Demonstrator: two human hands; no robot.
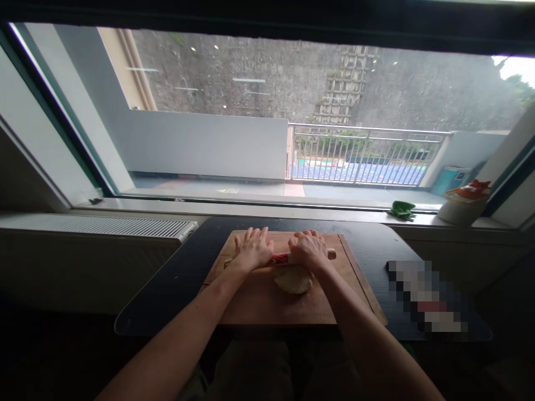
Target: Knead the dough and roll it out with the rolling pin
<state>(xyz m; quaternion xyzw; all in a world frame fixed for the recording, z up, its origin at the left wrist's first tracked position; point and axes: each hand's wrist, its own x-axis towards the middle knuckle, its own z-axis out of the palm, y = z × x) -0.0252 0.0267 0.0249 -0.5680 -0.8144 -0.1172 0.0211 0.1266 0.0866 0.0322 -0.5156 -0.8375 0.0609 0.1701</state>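
Left hand: fingers extended forward and slightly apart, laid over the rolling pin. Right hand: over the same pin, fingers bent; impossible to tell whether clamped around it. Between the two hands, a red stretch of pin; past the right hand's outer side, a bare end. Dough: pale, flattened, just nearside of the hands, close by the right wrist, on the cutting board beneath both.
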